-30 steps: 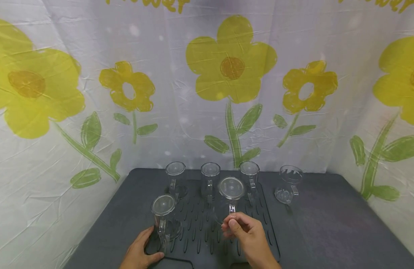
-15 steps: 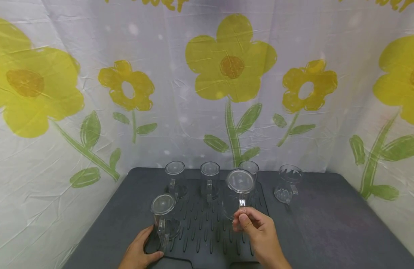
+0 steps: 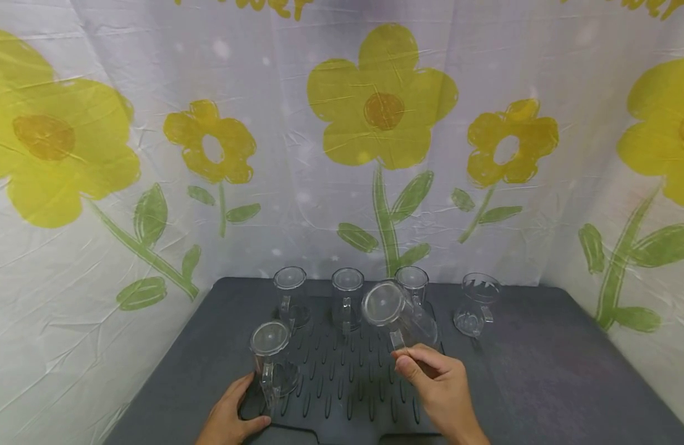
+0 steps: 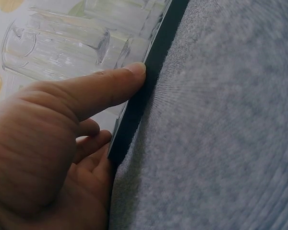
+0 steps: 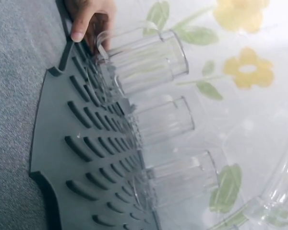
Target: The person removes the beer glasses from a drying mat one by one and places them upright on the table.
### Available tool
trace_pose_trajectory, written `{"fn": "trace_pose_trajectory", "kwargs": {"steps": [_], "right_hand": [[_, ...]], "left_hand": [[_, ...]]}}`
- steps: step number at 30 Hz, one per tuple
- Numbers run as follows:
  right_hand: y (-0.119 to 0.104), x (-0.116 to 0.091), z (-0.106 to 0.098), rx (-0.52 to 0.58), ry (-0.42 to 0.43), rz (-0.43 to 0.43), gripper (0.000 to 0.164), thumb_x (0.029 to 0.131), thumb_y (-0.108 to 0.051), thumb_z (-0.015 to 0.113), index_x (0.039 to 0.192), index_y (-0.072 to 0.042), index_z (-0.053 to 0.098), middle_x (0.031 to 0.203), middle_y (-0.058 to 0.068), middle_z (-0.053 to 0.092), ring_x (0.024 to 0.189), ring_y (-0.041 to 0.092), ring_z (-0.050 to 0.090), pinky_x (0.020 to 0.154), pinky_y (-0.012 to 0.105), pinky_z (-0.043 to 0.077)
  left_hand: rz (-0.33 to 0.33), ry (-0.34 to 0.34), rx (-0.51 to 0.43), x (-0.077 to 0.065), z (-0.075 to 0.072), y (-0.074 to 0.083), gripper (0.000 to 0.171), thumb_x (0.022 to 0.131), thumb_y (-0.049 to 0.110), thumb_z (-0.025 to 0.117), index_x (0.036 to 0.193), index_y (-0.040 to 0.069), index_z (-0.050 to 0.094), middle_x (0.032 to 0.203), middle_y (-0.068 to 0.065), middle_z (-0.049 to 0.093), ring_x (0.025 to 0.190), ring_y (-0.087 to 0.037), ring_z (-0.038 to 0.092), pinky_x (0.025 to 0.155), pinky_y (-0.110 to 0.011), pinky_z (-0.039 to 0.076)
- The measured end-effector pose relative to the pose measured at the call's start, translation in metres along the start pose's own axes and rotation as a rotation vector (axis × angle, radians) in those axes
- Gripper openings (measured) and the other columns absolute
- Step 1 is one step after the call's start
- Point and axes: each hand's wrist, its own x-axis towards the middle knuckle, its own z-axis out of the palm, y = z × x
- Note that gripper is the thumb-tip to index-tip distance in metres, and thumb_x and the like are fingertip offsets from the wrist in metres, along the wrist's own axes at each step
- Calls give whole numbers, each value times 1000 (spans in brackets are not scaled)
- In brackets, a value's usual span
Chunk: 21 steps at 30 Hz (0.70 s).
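My right hand (image 3: 439,389) pinches the handle of a clear glass mug (image 3: 414,321) above the right half of a dark drying mat (image 3: 342,389). This mug is tilted, its round base toward the upper left and its mouth toward the lower right. Part of it shows at the right edge of the right wrist view. My left hand (image 3: 230,414) grips the mat's front left corner, and in the left wrist view its thumb (image 4: 110,88) lies against the front edge. Close to that hand, another glass mug (image 3: 270,355) stands upside down on the mat.
Along the mat's back stand three upside-down mugs, a left one (image 3: 290,296), a middle one (image 3: 348,300) and a right one (image 3: 412,281) partly behind the held mug. An upright glass cup (image 3: 477,306) stands on the dark table (image 3: 564,383) at right. A flower-printed cloth (image 3: 286,185) encloses the table.
My right hand has moved right with the mug, which has gone from nearly upside down to tilted, its base swinging left. The left hand has stayed at the mat's corner.
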Motion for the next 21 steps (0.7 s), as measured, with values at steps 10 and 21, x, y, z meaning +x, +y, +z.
{"fn": "trace_pose_trajectory", "kwargs": {"steps": [10, 21], "right_hand": [[-2, 1, -4, -151, 10, -61, 22, 84, 9, 68, 102, -2, 75, 87, 8, 70, 74, 18, 64, 64, 30, 57], [-7, 3, -8, -326, 17, -187, 18, 81, 2, 75, 98, -5, 77, 81, 3, 69, 73, 13, 62, 62, 23, 54]], "left_hand": [[15, 6, -11, 0, 0, 0, 97, 64, 33, 90, 137, -11, 44, 135, -29, 44, 123, -50, 41, 95, -63, 39], [53, 13, -180, -6, -8, 5, 99, 70, 29, 88, 141, -14, 35, 140, -32, 36, 129, -49, 36, 101, -48, 40]]}}
